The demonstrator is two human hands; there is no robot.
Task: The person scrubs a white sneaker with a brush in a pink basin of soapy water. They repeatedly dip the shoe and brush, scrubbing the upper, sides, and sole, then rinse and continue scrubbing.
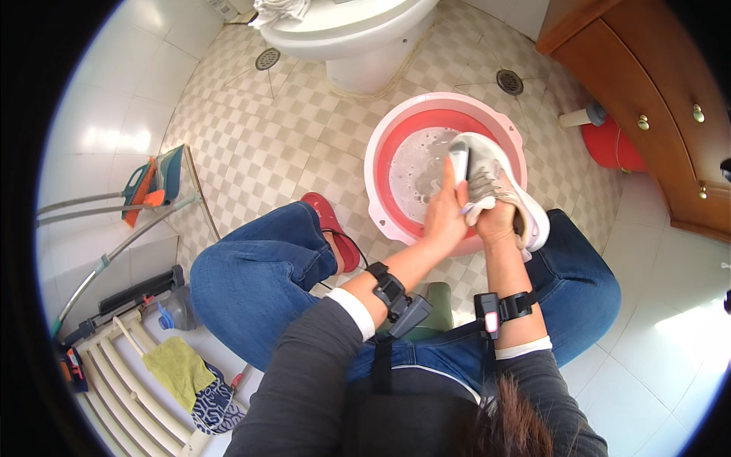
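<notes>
A white lace-up sneaker (522,214) is tilted over the right side of a pink plastic basin (384,224) of sudsy water. My right hand (495,221) grips the shoe near its ankle opening, fingers partly hidden by it. Beside the laces, my left hand (448,214) holds a grey and white handled tool (459,163), probably a brush, against the upper near the toe; its working side is hidden. The shoe's white tongue hangs close to my left fingers.
A white toilet (365,43) stands beyond the basin. At right are a wooden cabinet (639,97) and a red bucket (608,145). Left are brushes (140,188) on poles and a slatted rack (134,394) with a cloth (178,368). My knees flank the basin's near side.
</notes>
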